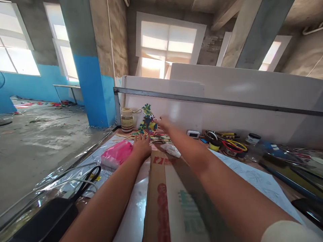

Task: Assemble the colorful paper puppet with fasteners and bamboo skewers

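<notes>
My right hand [164, 124] reaches to the back of the worktable with its fingers stretched out. They are at the right side of a small green, yellow and blue figure [147, 119]; whether they touch it I cannot tell. Lower and to the left, my left hand [142, 145] lies with fingers spread at the near side of thin sticks [161, 137]. A pink plastic-wrapped packet [117, 153] is just left of that hand. Beneath my forearms stretches a long cardboard box [161, 188] with red and green print. A crumpled white wrapper [171, 150] sits by its far end.
A lidded jar [127, 120] stands left of the figure. Rightward are a small white digital device [193, 134], rolls of tape [214, 143], pliers [229, 135] and drawn sheets [252, 178]. A black case [40, 218] and cables occupy the near left. White panels [227, 117] rise behind.
</notes>
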The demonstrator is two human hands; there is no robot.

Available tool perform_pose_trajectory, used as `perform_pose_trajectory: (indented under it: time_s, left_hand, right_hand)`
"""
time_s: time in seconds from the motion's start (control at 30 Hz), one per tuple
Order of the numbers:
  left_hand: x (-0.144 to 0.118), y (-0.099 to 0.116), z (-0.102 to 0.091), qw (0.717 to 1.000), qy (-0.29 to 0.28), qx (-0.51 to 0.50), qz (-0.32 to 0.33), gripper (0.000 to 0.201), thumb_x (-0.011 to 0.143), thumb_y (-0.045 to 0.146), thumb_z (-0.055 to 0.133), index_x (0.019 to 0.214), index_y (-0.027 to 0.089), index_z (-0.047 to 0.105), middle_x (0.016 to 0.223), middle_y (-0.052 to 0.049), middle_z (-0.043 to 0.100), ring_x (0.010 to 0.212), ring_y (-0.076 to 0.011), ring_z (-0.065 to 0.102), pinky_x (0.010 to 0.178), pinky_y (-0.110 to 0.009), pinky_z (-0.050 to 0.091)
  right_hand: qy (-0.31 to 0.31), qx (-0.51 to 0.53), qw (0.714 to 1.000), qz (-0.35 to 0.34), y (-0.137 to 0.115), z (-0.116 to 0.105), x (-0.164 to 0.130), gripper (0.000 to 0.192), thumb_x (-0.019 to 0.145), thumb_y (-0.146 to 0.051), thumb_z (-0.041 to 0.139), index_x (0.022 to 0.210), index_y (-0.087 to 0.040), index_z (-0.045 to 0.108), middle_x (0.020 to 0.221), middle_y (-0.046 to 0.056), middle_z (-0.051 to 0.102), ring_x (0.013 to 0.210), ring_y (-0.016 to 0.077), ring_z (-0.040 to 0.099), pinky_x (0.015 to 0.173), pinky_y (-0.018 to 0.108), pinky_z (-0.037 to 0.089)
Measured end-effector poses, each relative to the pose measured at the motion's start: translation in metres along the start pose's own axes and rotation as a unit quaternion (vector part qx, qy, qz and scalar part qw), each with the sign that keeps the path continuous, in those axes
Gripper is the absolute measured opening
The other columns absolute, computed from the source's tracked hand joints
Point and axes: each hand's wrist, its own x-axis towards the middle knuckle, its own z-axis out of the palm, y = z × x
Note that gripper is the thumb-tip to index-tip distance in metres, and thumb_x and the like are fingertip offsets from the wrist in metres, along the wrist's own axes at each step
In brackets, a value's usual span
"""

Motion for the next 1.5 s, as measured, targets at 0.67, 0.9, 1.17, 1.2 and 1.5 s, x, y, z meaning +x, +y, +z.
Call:
perform_pose_trajectory:
  time_s: [0.67,0.9,1.17,1.2,1.5]
  left_hand:
    - [-0.004,0.030,-0.029,0.965,0.092,-0.055,0.241,0.032,0.090,0.036,0.043,0.087,0.019,0.070,0.090,-0.012,0.073,0.091,-0.0287,0.063,0.089,-0.042,0.044]
    - [-0.006,0.090,-0.058,0.961,0.021,-0.088,0.260,0.043,0.095,0.044,0.037,0.095,0.017,0.071,0.096,-0.013,0.073,0.094,-0.0287,0.065,0.087,-0.042,0.047]
    - [-0.082,0.150,-0.061,0.940,-0.094,-0.173,0.277,0.038,0.096,0.042,0.040,0.111,0.022,0.068,0.125,-0.007,0.065,0.111,-0.0230,0.062,0.098,-0.036,0.047]
    - [-0.086,0.149,-0.060,0.940,-0.100,-0.188,0.267,0.038,0.095,0.042,0.040,0.114,0.021,0.067,0.128,-0.008,0.062,0.115,-0.0243,0.060,0.101,-0.038,0.045]
    - [-0.085,0.144,-0.057,0.872,-0.136,-0.458,0.103,0.034,0.080,0.048,0.063,0.103,0.024,0.071,0.121,-0.007,0.066,0.117,-0.0307,0.056,0.111,-0.048,0.034]
  right_hand:
    - [-0.198,-0.531,0.818,0.100,0.042,-0.265,-0.353,0.100,0.081,-0.058,0.065,0.154,-0.004,0.024,0.158,0.027,0.021,0.145,0.0399,0.025,0.117,0.050,0.028]
    - [-0.112,-0.624,0.769,-0.077,0.087,-0.259,-0.354,0.046,0.099,-0.029,0.042,0.136,-0.004,0.051,0.132,0.029,0.056,0.124,0.0356,0.056,0.101,0.051,0.046]
    - [-0.168,-0.586,0.787,-0.088,0.075,-0.265,-0.355,0.043,0.095,-0.014,0.044,0.137,-0.010,0.049,0.120,0.022,0.065,0.105,0.0291,0.066,0.084,0.038,0.052]
    - [-0.186,-0.566,0.798,-0.090,0.070,-0.268,-0.358,0.043,0.094,-0.012,0.044,0.137,-0.012,0.050,0.121,0.020,0.066,0.106,0.0278,0.066,0.085,0.037,0.052]
    - [-0.143,-0.588,0.791,-0.091,0.064,-0.265,-0.363,0.028,0.086,0.001,0.045,0.106,-0.009,0.061,0.104,0.019,0.070,0.099,0.0255,0.067,0.085,0.038,0.053]
